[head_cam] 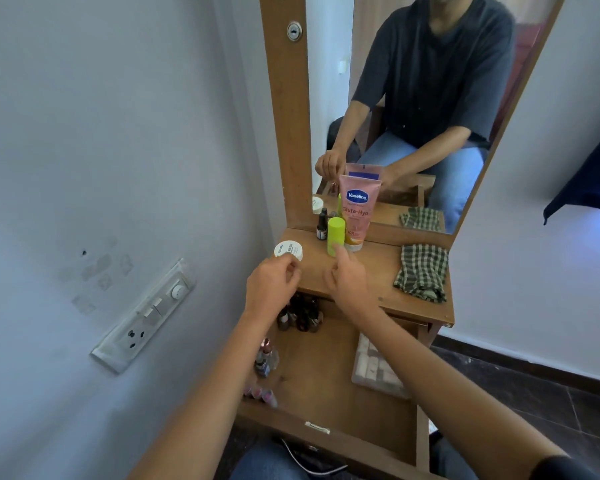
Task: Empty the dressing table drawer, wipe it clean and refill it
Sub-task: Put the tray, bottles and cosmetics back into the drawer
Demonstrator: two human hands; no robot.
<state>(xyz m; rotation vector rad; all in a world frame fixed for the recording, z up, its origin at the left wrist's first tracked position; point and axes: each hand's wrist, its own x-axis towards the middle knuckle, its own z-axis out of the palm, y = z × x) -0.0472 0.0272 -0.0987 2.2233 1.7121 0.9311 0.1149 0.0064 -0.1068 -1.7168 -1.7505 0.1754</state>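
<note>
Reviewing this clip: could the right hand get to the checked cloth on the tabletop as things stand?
Probably yes. The checked cloth lies uncovered on the right of the tabletop, and the right hand, fingers loose beside the green bottle, has only bare wood between it and the cloth.

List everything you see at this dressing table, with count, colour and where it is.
mirror: one, wood-framed, behind the table
tabletop: one, brown wood, under the mirror
tube: one, pink, standing by the mirror
green bottle: one, lime, before the tube
dropper bottle: one, dark, left of the tube
jar: one, white, tabletop's left edge
cloth: one, green checked, tabletop's right side
drawer: one, wooden, pulled open
small bottles: several, dark, drawer's back
cosmetics: several, pink and dark, drawer's left
box: one, clear, drawer's right
socket panel: one, white, left wall
left hand: curled beside the jar, contact unclear
right hand: forefinger at the green bottle's base
</note>
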